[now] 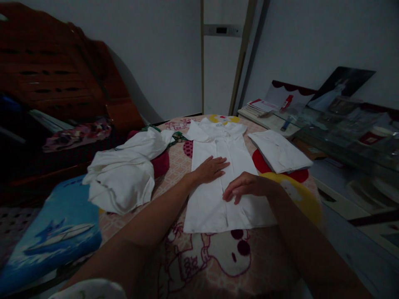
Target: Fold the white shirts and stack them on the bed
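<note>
A white short-sleeved shirt (205, 211) lies spread out on a patterned cloth (174, 265), its collar at the far end and its hem toward me. My left hand (212, 169) rests flat on the middle of the shirt, fingers stretched to the right. Just nearer and to the right, my right hand (247, 185) is over the shirt's front with its fingers bent downward and slightly apart; I see nothing held in it. Whether its fingertips press on the fabric is hard to tell.
Left of the shirt is a crumpled heap of white clothing (124, 174). A folded white garment (280, 151) lies to the right. Beyond that stands a glass-topped cabinet (336, 137) with papers and cups. A wooden chair (56, 83) and a blue cushion (62, 224) are at left.
</note>
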The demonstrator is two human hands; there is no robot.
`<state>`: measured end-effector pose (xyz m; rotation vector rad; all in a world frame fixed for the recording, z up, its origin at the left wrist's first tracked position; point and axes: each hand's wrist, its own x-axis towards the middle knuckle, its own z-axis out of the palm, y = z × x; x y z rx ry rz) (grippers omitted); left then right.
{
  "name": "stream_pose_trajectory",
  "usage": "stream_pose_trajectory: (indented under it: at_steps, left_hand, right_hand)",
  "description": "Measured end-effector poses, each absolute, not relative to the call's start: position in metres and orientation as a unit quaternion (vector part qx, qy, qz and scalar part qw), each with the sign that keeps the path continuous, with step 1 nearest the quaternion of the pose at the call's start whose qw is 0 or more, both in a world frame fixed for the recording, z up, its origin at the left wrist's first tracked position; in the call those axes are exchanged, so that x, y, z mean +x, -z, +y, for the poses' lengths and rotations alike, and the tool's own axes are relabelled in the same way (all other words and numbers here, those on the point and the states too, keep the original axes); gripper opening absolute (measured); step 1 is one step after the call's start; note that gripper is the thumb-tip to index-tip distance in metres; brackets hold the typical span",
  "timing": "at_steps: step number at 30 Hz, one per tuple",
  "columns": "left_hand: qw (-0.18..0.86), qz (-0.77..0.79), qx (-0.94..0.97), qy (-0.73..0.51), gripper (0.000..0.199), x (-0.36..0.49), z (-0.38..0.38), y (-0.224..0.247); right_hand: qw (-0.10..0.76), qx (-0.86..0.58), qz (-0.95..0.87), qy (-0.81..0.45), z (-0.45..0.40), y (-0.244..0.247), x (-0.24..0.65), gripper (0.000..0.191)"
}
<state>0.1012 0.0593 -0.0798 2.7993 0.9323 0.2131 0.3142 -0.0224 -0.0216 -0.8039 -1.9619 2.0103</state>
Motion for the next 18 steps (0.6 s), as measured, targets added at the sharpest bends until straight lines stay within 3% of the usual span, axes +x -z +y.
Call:
stream_pose_trajectory:
  at_steps: [6,18]
  left_hand:
    - [0.092,0.310,0.943,-0.073,0.050,0.102,0.058,0.076]
    - [0.087,0.318,0.941,-0.080,0.052,0.102,0.058,0.077]
  right_hand:
    - [-0.016,-0.206,-0.646,-0.735,-0.027,0.030,0.285,0.038]
    - [-0.005,-0.191,-0.633,-0.751,-0.027,0.042,0.282,0.038]
